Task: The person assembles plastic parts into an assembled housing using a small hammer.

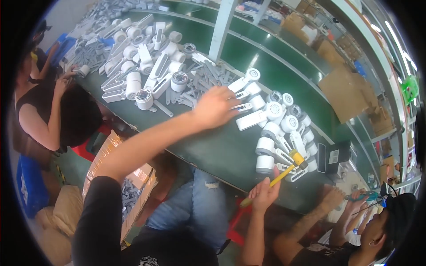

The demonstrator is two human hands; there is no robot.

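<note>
My left hand [216, 107] stretches over the green bench, its fingers curled at the slotted handle of a white handheld fan [242, 107], at the left edge of a pile of such fans. My right hand [265, 193] is closed around the yellow handle of a mallet [284, 174]. The mallet's yellow head [297, 157] is over the near side of that pile. White fans with round grilles [274, 109] lie on their sides and stand among upright white cylindrical heads [265, 146]. The contact under my left fingertips is partly hidden.
A large heap of white fan parts [133, 57] and flat grey strips [208, 77] covers the bench [199, 153] at left. A cardboard box of grey parts [141, 177] stands below. People sit at left and right; a co-worker's hand [333, 197] is near the right end.
</note>
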